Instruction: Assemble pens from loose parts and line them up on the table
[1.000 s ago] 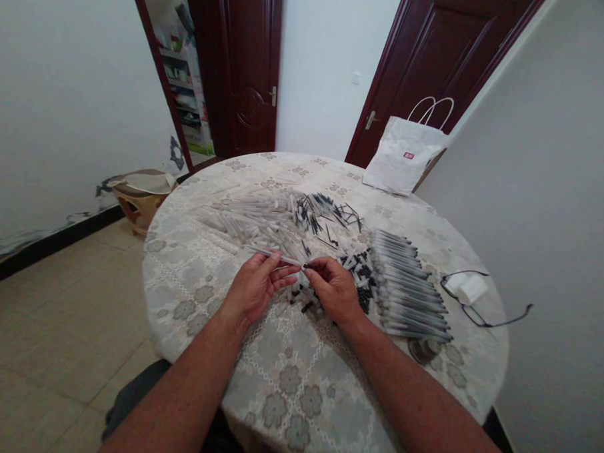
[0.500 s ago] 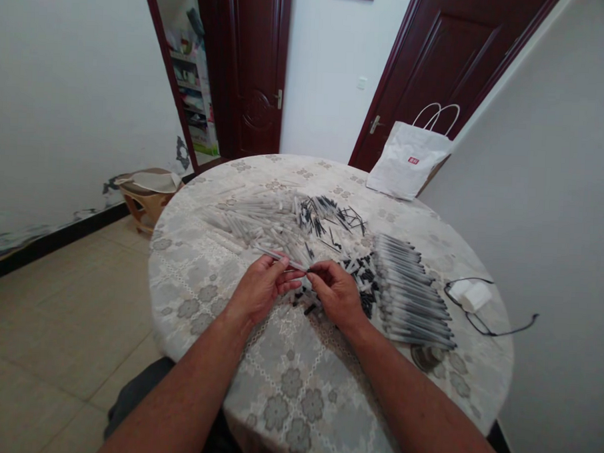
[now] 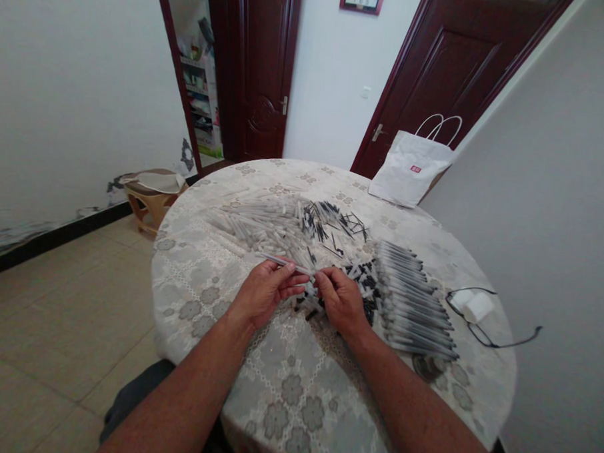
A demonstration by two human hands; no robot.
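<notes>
Left hand (image 3: pixel 265 293) clamps slim tube (image 3: pixel 272 257) between thumb and fingers, above tablecloth (image 3: pixel 296 360). Right hand (image 3: pixel 343 302) at tube's right end, fingertips bunched; I can't tell whether they grip anything. Same hand partly hides small black-and-white pieces (image 3: pixel 368 281).

You have two bare hands (image 3: pixel 264 293), one held slim whitish tube (image 3: pixel 271 257), one white handled bag (image 3: pixel 404 174), two dark-red panelled doors (image 3: pixel 264 58).
</notes>
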